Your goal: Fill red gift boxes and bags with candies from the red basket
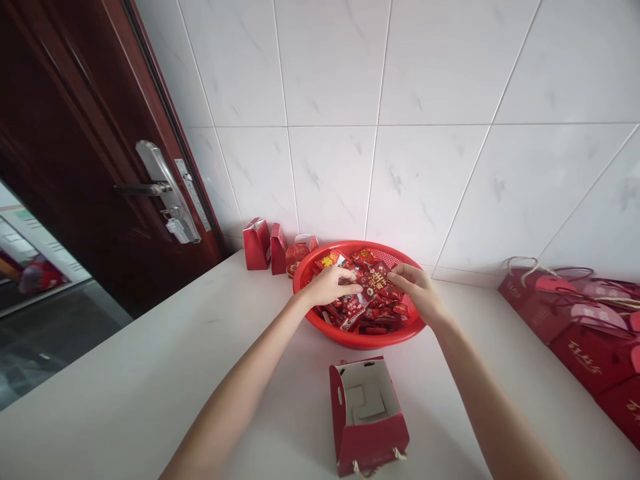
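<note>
Right hand (416, 287) pinches a flat dark-red printed packet (379, 279); left hand (331, 285), fingers parted, should steady its edge.

A dark reddish-brown panelled door (75, 113) with a silver metal handle plate (165, 175) stands beside a grey-veined white tiled wall (335, 73).

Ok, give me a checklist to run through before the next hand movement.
1. Right hand gripping the dark red printed packet: ok, fingertips on its right edge.
2. Left hand gripping it too: cannot tell; fingertips reach its left edge, contact unclear.
3. Packet clear of the red plastic basket: not ok, it is over the basket's contents.
4. Red gift box open: ok, inside bottom flaps visible.
5. Rope handle clear of the opening: ok, on the near side.
</note>
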Demonstrator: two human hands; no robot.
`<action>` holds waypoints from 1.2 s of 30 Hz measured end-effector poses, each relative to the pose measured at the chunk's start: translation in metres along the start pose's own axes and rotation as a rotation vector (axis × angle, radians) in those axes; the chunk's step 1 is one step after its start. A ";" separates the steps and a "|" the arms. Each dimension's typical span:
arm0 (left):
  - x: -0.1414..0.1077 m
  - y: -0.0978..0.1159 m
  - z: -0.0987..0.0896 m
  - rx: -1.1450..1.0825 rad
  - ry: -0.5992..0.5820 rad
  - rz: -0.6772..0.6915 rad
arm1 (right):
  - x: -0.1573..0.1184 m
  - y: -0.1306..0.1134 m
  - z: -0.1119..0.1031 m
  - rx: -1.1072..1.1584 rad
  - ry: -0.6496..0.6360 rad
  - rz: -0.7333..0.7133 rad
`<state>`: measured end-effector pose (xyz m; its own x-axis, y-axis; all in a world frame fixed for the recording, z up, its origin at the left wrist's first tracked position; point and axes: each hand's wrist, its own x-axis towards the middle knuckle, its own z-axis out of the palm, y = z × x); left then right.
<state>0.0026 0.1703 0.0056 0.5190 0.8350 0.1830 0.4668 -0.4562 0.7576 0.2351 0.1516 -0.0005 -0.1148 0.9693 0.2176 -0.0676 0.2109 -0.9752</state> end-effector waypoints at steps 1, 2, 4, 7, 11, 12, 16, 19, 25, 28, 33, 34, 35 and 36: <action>0.000 -0.001 0.000 -0.026 0.001 0.002 | 0.000 -0.001 0.000 0.045 0.032 0.009; 0.001 -0.003 0.000 -0.053 0.000 0.006 | 0.000 -0.001 0.001 0.092 0.073 0.019; 0.001 -0.005 0.000 -0.074 0.006 0.007 | 0.000 -0.002 0.001 0.166 0.148 0.038; 0.000 -0.006 0.000 -0.036 0.049 -0.016 | 0.002 -0.002 0.000 0.235 0.204 0.068; -0.001 -0.004 0.000 -0.060 0.113 0.032 | 0.007 -0.007 0.001 0.404 0.264 0.199; -0.001 -0.004 0.000 -0.071 0.127 0.048 | 0.008 -0.010 0.002 0.462 0.280 0.245; 0.000 -0.004 0.000 -0.081 0.180 0.087 | 0.007 -0.019 0.011 0.653 0.326 0.365; 0.000 -0.005 0.000 -0.079 0.222 0.105 | 0.006 -0.023 0.018 0.728 0.301 0.406; 0.000 -0.007 0.001 -0.063 0.291 0.123 | 0.009 -0.015 0.016 0.706 0.215 0.448; 0.000 -0.007 0.000 -0.086 0.323 0.148 | 0.009 -0.008 0.013 0.582 0.144 0.453; 0.001 -0.007 0.001 -0.138 0.341 0.165 | 0.002 -0.002 0.016 0.400 -0.064 0.376; 0.001 -0.007 0.001 -0.135 0.333 0.157 | 0.001 -0.002 0.018 0.382 -0.111 0.362; 0.001 -0.008 0.002 -0.132 0.324 0.144 | 0.000 -0.002 0.019 0.367 -0.145 0.352; 0.001 -0.008 0.002 -0.131 0.313 0.129 | -0.001 -0.002 0.020 0.356 -0.166 0.344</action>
<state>0.0008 0.1740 -0.0010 0.3135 0.8361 0.4501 0.3055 -0.5376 0.7859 0.2157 0.1475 0.0017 -0.3430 0.9358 -0.0817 -0.3273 -0.2006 -0.9234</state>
